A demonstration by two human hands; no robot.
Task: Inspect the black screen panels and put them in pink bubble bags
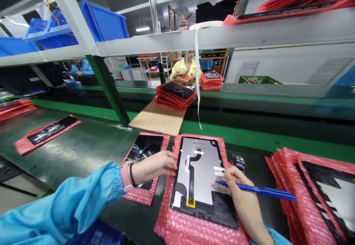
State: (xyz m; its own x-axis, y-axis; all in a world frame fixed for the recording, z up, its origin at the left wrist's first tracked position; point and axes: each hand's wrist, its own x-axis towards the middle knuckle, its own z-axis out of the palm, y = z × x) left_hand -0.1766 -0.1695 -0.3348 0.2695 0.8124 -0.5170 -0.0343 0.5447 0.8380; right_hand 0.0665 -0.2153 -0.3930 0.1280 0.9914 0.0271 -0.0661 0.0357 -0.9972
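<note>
A display panel with a silver-grey back, black edges, a dark flex cable and white tape pieces lies on a stack of pink bubble-wrap sleeves. My left hand is at the panel's left edge, fingers stretched out and apart, holding nothing. Between the fingers of my right hand is a blue pen. Its tip points left over the panel, close to the white tabs on the right side; whether it touches the surface I cannot tell. That hand rests over the panel's right edge.
Another black panel on bubble wrap lies to the left. A sleeve stack stands at right. Behind are a wooden board with wrapped panels, a green post and a hanging white strip. A co-worker sits opposite.
</note>
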